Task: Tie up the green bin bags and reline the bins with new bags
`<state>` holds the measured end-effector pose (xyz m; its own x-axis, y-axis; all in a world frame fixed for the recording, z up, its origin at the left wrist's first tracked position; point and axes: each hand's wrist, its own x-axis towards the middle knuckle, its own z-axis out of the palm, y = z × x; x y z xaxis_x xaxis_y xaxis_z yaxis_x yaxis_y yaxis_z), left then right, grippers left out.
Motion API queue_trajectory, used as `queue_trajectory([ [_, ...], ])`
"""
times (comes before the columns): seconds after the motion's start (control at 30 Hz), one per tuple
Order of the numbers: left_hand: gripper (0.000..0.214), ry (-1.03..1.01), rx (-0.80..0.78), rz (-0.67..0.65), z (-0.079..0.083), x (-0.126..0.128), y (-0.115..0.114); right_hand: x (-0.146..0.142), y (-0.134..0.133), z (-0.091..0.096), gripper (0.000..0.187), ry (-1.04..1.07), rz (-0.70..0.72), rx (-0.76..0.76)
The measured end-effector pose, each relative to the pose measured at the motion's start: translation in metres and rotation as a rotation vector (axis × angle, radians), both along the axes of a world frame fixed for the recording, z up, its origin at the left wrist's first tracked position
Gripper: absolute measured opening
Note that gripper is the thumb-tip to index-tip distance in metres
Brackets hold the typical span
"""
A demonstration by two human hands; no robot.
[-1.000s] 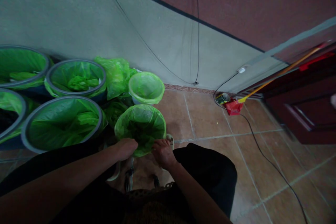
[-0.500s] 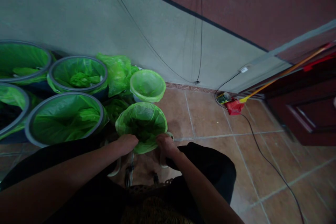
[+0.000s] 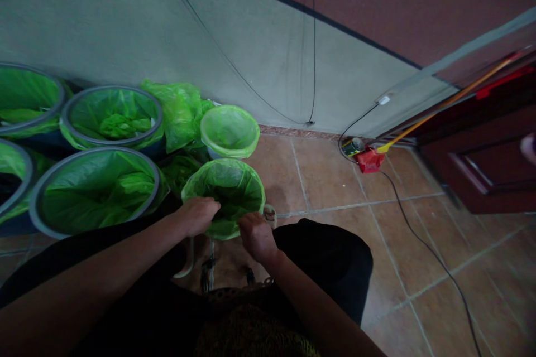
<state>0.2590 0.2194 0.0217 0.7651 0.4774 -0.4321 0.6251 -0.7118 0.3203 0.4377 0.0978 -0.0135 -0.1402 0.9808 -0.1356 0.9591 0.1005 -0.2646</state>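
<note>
Between my knees stands a small trash bin, its mouth covered by a green bin liner [image 3: 240,172] folded out over the rim. My left hand [image 3: 199,216] is closed at the liner's near left edge, fingers curled over it. At the near right edge my right hand [image 3: 257,236] is also closed, pinching the plastic. The inside of the bin is dark, so its contents are hard to make out. Just behind, close to the wall, is another small lined bin [image 3: 230,131].
Several larger grey-rimmed bins with green liners, such as this one [image 3: 37,195], crowd the left. A crumpled green bag [image 3: 176,109] lies by the wall. On the tiled floor at right are a red dustpan [image 3: 371,160], a can [image 3: 354,146] and a black cable [image 3: 419,242].
My right hand has shifted left along the liner's near edge, toward the left hand. My left hand has moved slightly up over the rim. The view has turned a little.
</note>
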Motion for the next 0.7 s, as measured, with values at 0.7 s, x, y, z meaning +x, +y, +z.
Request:
queue_trajectory([
  [0.7,0.017,-0.070,0.216,-0.272,-0.085,-0.008,-0.026,-0.017,-0.017,-0.065,0.020,-0.076,-0.017,-0.108],
])
